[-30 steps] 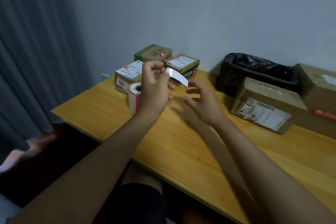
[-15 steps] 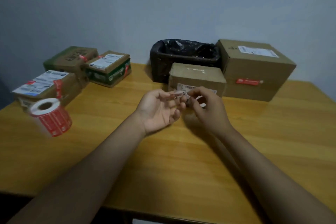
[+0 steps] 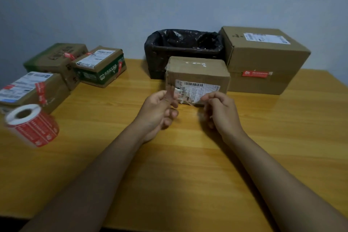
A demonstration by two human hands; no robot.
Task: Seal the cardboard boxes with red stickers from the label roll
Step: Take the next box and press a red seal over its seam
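Red stickers already across four boxes: three small ones at left [image 3: 47, 88], plus the large box [image 3: 263, 58] at right. Unsealed yet, by the look of it — the middle box [image 3: 197, 75]. Both hands apart just before it, left hand [image 3: 158, 113] and right hand [image 3: 222, 111] pinching something pale, too blurred to name. Label roll [image 3: 32, 124] well left on the wooden table [image 3: 188, 175].

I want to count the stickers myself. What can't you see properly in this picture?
- Head view: the left hand and right hand pinch something between them, too blurred and see-through to name.
- The label roll is motion-blurred; its print is unreadable.
- The brown box behind the hands has its lower front edge hidden by them.
- The inside of the black-lined bin is too dark.
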